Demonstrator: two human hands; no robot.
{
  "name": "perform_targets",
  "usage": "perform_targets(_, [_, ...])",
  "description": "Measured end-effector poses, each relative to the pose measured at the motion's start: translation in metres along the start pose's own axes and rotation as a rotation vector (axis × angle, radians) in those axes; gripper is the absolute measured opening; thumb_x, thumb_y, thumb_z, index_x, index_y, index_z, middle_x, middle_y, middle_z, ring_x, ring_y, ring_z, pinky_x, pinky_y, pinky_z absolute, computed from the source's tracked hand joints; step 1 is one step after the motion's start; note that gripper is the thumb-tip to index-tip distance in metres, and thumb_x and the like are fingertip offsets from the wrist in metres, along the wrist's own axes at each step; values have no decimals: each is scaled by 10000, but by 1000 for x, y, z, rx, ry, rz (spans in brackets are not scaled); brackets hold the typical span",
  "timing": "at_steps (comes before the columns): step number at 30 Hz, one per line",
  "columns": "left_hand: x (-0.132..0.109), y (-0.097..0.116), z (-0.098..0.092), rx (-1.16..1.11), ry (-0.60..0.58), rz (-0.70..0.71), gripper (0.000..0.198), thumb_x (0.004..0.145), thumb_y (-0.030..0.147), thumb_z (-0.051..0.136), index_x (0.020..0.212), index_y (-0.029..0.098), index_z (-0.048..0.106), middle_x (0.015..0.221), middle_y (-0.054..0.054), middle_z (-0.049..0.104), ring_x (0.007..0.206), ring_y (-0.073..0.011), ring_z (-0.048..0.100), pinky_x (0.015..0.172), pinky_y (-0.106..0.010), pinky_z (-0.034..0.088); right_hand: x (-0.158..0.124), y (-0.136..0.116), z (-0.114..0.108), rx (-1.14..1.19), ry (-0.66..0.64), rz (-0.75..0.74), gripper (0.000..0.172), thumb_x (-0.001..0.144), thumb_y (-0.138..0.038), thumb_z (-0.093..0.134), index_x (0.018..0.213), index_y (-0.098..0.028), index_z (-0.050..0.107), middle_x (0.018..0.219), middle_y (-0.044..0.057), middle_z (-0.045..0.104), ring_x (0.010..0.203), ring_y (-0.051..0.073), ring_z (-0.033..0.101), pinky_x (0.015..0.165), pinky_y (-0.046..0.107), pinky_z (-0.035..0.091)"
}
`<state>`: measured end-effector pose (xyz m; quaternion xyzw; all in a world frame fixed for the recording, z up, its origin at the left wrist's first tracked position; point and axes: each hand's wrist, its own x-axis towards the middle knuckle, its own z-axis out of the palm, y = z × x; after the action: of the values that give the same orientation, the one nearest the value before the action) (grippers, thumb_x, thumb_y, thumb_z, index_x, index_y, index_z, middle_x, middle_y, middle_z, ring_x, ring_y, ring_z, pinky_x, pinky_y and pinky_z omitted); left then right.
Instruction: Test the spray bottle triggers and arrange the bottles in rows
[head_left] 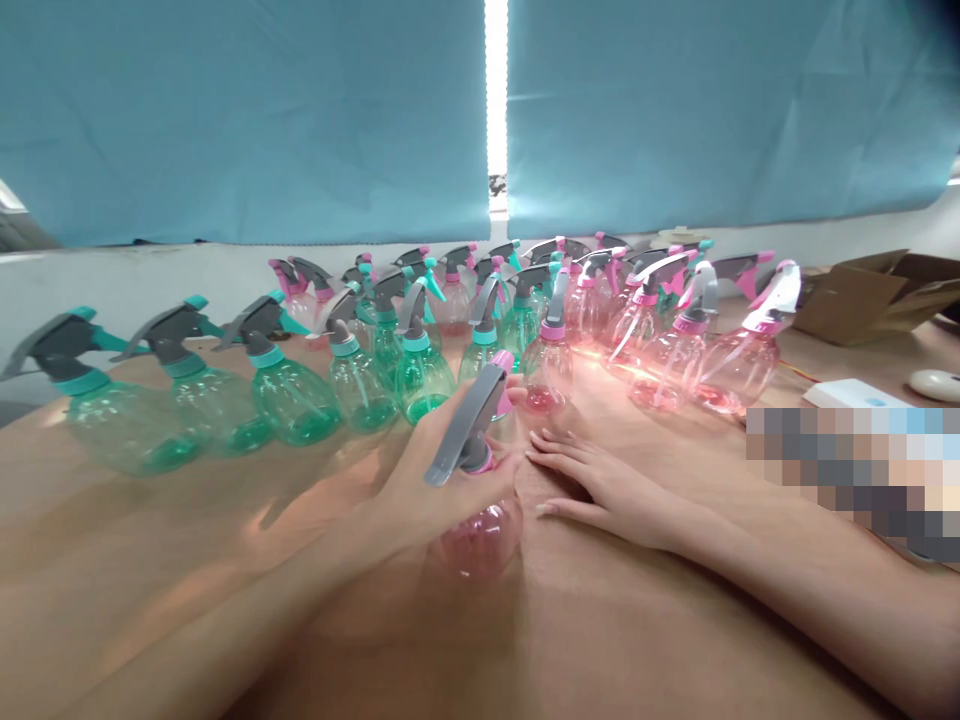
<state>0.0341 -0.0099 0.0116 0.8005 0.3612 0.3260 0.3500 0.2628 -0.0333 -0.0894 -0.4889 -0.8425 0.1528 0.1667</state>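
Observation:
Near the middle of the table, a pink spray bottle [480, 540] with a grey and pink trigger head is gripped by my left hand [427, 470], fingers wrapped round its neck. My right hand [600, 480] lies flat on the tabletop just right of that bottle, fingers spread, holding nothing. Straight beyond the hands stands another pink spray bottle [546, 375] with a little liquid-like colour at its base. A row of green spray bottles, one of them a near green bottle [296, 405], stretches to the left.
More pink bottles, including one pink bottle [739, 365], stand at the right, with several mixed ones behind. An open cardboard box [874, 300], a white box [855, 393] and a white computer mouse [934, 385] are on the right. Blue curtains [247, 120] hang behind the wooden table [390, 650].

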Motion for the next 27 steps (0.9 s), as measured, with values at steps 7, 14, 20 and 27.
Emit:
perform_targets(7, [-1,0,-2,-10,-51,12,666,754,223,642,1385,291,438,855,12,613,750,-169,631,638,-285,534,0,-1,-2,18,2,1,727,899,-664,482,1455,-196,459,1549,111,369,1441,331,298,1174,558,250])
perform_targets(14, [0,-13,1,-50,-83,68,692,790,220,622,1429,310,371,906,4,629,785,-169,632,716,-332,571,0,-2,-2,-3,-19,9,762,901,-679,458,1463,-166,442,1556,109,357,1448,319,287,1184,536,244])
perform_targets(20, [-1,-20,8,-30,15,82,636,798,240,584,1407,288,407,936,-11,650,764,-173,637,644,-297,535,1,0,0,14,-12,10,755,893,-677,478,1460,-179,451,1555,105,361,1446,323,289,1186,532,243])
perform_targets(27, [-5,-15,7,43,81,65,431,785,231,594,1206,247,506,877,-1,640,704,-158,615,671,-305,524,0,0,0,19,-9,13,739,894,-671,484,1464,-202,445,1557,97,358,1444,329,291,1180,544,247])
